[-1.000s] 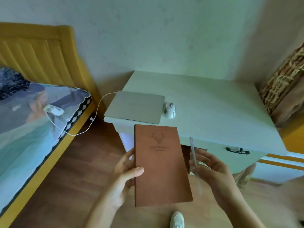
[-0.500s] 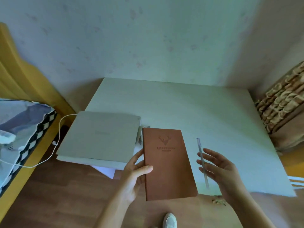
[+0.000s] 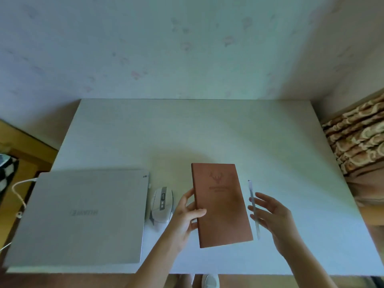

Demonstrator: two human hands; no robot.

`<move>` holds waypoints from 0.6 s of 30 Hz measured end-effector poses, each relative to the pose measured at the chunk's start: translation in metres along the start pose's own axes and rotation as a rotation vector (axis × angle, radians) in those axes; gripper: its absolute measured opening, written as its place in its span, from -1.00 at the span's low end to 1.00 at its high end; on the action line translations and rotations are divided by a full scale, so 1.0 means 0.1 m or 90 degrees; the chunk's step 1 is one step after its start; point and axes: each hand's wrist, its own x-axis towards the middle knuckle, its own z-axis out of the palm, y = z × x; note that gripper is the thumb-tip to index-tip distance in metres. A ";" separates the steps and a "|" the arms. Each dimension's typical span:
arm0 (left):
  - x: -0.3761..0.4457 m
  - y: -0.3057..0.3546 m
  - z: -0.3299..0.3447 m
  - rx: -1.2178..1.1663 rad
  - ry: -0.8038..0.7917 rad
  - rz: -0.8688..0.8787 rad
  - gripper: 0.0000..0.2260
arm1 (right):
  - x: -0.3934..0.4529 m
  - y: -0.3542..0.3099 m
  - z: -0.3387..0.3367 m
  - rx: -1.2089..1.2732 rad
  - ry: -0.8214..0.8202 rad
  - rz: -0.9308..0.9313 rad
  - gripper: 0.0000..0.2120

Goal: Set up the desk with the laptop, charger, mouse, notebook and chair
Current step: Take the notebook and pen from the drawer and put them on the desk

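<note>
View: the camera has closed in over the last second; the desk (image 3: 207,132) now fills the frame, where earlier the floor and the bed lay in front of it. The person has stepped up to the front edge.

Notebook: the notebook (image 3: 221,204) was carried out in front of the desk edge and is now over the desk top, right of centre. Whether it rests on the surface or hangs just above it cannot be told.

Left hand: the left hand (image 3: 186,217) still pinches the notebook's left edge, thumb on the cover and fingers behind.

Right hand: the right hand (image 3: 270,215) still carries the pen (image 3: 254,208) across its spread fingers, just beside the notebook's right edge (which finger pins the pen cannot be told).

Laptop: the laptop (image 3: 83,217) lies closed at the front left of the desk, unmoved, with a white cable (image 3: 17,189) running off its left side.

Mouse: the mouse (image 3: 161,206) sits between laptop and notebook, close to the left hand.

Meaning for task: judged from the layout, laptop and mouse are placed and the notebook is at its spot, so release of notebook and pen appears due. No chair is in view; that step is likely outstanding. The charger end of the cable is out of frame.
</note>
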 end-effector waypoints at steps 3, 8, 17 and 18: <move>0.26 -0.01 0.01 0.037 -0.003 -0.027 -0.45 | 0.26 0.05 0.01 -0.009 0.041 0.010 -0.60; 0.51 -0.07 -0.05 0.067 0.045 -0.023 -0.46 | 0.49 0.12 0.03 -0.036 0.091 0.018 -0.62; 0.66 -0.34 -0.03 0.470 0.198 0.227 -0.49 | 0.56 0.24 0.07 -0.324 0.150 -0.097 -0.62; 0.66 -0.37 0.00 0.570 0.215 0.281 -0.47 | 0.55 0.27 0.08 -0.378 0.151 -0.138 -0.64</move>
